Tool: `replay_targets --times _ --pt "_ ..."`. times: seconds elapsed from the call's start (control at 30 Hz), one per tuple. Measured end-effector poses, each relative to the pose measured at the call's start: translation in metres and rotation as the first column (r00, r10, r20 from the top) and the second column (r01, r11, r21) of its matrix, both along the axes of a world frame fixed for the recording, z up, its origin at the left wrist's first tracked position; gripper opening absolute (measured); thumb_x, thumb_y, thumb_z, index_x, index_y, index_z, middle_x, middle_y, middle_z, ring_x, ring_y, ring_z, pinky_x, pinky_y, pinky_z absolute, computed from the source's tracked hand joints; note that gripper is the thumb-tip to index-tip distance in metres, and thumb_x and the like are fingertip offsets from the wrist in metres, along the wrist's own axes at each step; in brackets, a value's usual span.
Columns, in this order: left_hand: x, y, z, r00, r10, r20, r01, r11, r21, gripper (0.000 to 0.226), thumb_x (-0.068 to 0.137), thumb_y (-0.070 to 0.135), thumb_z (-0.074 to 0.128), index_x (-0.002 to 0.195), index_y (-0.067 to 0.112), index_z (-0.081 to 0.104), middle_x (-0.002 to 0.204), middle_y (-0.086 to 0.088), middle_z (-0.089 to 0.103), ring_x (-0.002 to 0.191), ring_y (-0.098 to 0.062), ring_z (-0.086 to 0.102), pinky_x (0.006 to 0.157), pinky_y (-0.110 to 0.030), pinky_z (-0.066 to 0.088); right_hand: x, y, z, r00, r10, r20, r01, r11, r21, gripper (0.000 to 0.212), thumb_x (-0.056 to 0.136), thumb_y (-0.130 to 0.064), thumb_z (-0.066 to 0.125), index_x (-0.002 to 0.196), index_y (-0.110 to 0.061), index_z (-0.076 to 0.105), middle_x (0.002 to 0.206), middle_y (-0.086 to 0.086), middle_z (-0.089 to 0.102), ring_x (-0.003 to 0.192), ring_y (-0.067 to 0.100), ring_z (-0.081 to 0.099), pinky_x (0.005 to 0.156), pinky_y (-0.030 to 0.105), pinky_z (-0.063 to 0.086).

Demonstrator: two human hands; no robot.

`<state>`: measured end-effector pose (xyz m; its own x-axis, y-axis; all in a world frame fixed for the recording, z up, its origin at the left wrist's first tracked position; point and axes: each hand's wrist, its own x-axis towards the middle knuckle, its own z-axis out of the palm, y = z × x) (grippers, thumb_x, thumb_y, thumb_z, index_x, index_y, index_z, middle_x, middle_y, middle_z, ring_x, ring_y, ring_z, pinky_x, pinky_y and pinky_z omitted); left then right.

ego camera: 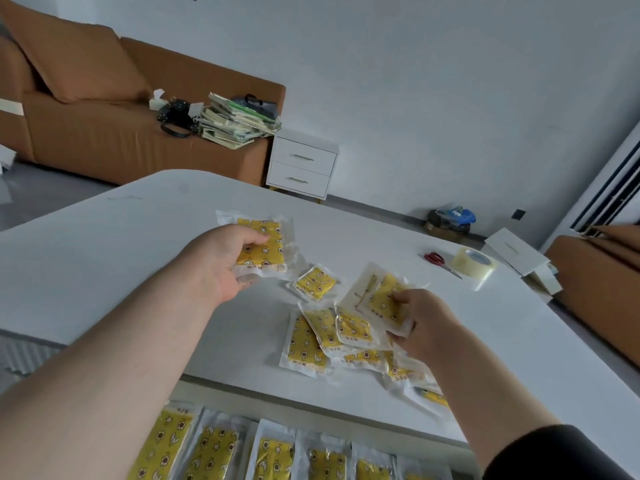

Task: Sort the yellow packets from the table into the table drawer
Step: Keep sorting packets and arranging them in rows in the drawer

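The yellow packets sit in three places: a loose, overlapping heap [325, 337] on the white table [104, 244], a small stack [265, 245] in my left hand [221, 263], and a tidy row [214, 448] laid side by side in the open drawer [311, 419] under the table's near edge. The left hand curls round its stack with the thumb on top. I take it to be the collecting hand, so that several packets go down in one trip. My right hand [429, 330] pinches one more packet [382, 297] at the heap's far side, tilted up off its neighbours, likely to pass it across. The scissors [437, 260] and the tape roll [475, 262] lie well apart to the right, clear of the sorting.
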<state>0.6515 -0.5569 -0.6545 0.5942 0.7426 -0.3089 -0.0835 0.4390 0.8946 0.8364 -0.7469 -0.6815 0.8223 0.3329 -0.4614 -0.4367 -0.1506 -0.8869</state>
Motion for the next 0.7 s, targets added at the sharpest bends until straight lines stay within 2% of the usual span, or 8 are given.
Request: replay_targets --times 0.1,0.17,0.27,0.4,0.5,0.57,0.63,0.7 --pt "-0.017 -0.022 0.006 1.0 -0.004 -0.026 0.003 1.0 -0.015 0.014 0.084 0.003 0.06 0.092 0.014 0.062 0.096 -0.008 0.067 0.077 -0.027 0.066 0.066 -0.033 0.049 -0.02 -0.029 0.007 0.997 -0.009 -0.081 0.018 0.993 0.113 0.003 0.09 -0.006 0.056 0.093 -0.005 0.056 0.094 0.017 0.064 0.082 0.032 0.064 0.071 0.04 0.052" --pt "-0.034 -0.042 0.005 0.998 -0.028 -0.05 0.026 0.999 -0.035 0.012 0.086 0.0 0.058 0.092 0.009 0.063 0.094 -0.011 0.069 0.077 -0.028 0.068 0.063 -0.035 0.055 -0.033 -0.044 0.008 0.996 0.039 -0.075 -0.028 0.99 0.138 0.014 0.085 -0.006 0.063 0.099 -0.003 0.062 0.102 0.019 0.069 0.088 0.035 0.068 0.072 0.041 0.057" --pt "-0.065 -0.064 -0.007 0.987 -0.084 -0.134 0.078 0.995 -0.055 0.019 0.084 -0.004 0.063 0.102 0.001 0.065 0.097 -0.018 0.073 0.086 -0.034 0.071 0.076 -0.044 0.058 -0.058 -0.063 0.006 0.991 0.113 -0.066 -0.099 0.979 0.179 0.025 0.083 -0.003 0.069 0.107 0.0 0.066 0.105 0.02 0.073 0.093 0.035 0.071 0.081 0.048 0.058" --pt "-0.105 -0.074 -0.026 0.935 -0.168 -0.312 0.199 0.978 0.069 0.034 0.077 -0.012 0.068 0.11 0.0 0.065 0.093 -0.021 0.074 0.088 -0.037 0.071 0.079 -0.049 0.057 -0.093 -0.083 -0.003 0.973 0.229 -0.032 -0.216 0.951 0.223 0.022 0.082 0.005 0.068 0.104 0.004 0.065 0.097 0.022 0.075 0.084 0.037 0.074 0.072 0.05 0.06" --pt "-0.127 -0.065 -0.041 0.862 -0.157 -0.483 0.285 0.936 0.205 0.036 0.071 -0.009 0.077 0.102 0.004 0.064 0.087 -0.013 0.072 0.085 -0.027 0.067 0.079 -0.039 0.055 -0.106 -0.091 -0.015 0.936 0.347 0.06 -0.351 0.934 0.069 0.03 0.079 0.005 0.072 0.108 0.005 0.065 0.098 0.022 0.075 0.09 0.038 0.073 0.085 0.058 0.056" --pt "-0.139 -0.053 -0.058 0.769 -0.164 -0.618 0.401 0.877 0.267 0.049 0.064 -0.001 0.086 0.107 0.008 0.065 0.093 -0.008 0.074 0.09 -0.026 0.069 0.088 -0.044 0.056 -0.113 -0.09 -0.023 0.882 0.455 0.125 -0.444 0.89 -0.102 0.032 0.077 0.0 0.077 0.108 -0.002 0.066 0.096 0.016 0.076 0.089 0.034 0.074 0.087 0.053 0.057" --pt "-0.147 -0.046 -0.074 0.632 -0.149 -0.761 0.549 0.778 0.304 0.054 0.063 0.002 0.087 0.111 0.013 0.065 0.096 -0.003 0.074 0.089 -0.022 0.071 0.086 -0.04 0.057 -0.121 -0.084 -0.032 0.772 0.604 0.197 -0.527 0.782 -0.332 0.027 0.077 -0.008 0.079 0.102 -0.011 0.07 0.09 0.006 0.076 0.082 0.025 0.073 0.078 0.04 0.06" --pt "-0.149 -0.043 -0.087 0.435 -0.145 -0.889 0.739 0.621 0.261 0.051 0.067 0.003 0.084 0.11 0.021 0.063 0.097 0.002 0.071 0.085 -0.015 0.069 0.076 -0.031 0.058 -0.13 -0.078 -0.045 0.66 0.721 0.21 -0.557 0.658 -0.507 0.022 0.077 -0.011 0.079 0.096 -0.018 0.071 0.087 0.001 0.075 0.079 0.017 0.071 0.073 0.032 0.059"
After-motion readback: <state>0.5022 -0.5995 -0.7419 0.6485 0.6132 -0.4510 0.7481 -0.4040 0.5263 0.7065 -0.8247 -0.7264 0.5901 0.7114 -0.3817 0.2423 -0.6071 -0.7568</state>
